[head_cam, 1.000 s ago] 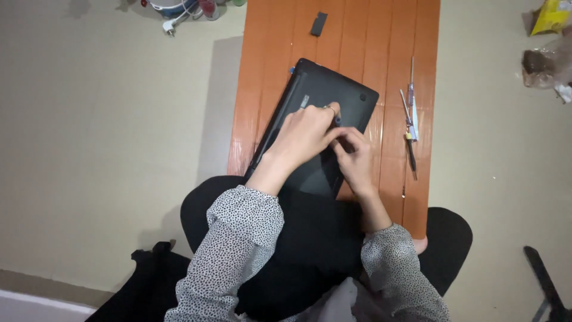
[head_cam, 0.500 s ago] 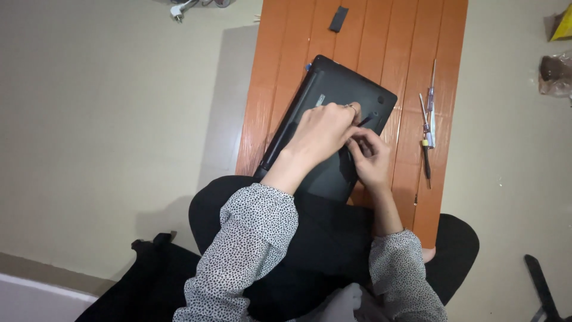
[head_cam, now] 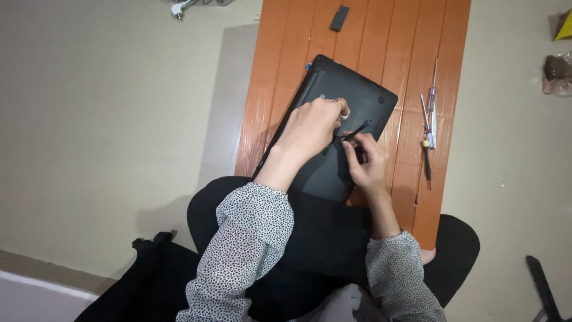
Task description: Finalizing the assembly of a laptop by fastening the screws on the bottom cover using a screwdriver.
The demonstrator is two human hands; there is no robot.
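The single head camera looked steeply down from above the seated person, fairly near, facing the near end of the orange board [head_cam: 411, 36] on the floor; its far end was cut off.

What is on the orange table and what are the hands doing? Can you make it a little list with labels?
surface: orange slatted table on a beige floor
main thing: black laptop, lying bottom side up
left hand: resting on the laptop's underside, ring on one finger
right hand: grip closed on a thin dark tool, tip against the laptop
beside the laptop: screwdrivers laid on the table's right part
far end of table: small dark flat piece
person: seated, spotted sleeves, dark clothes
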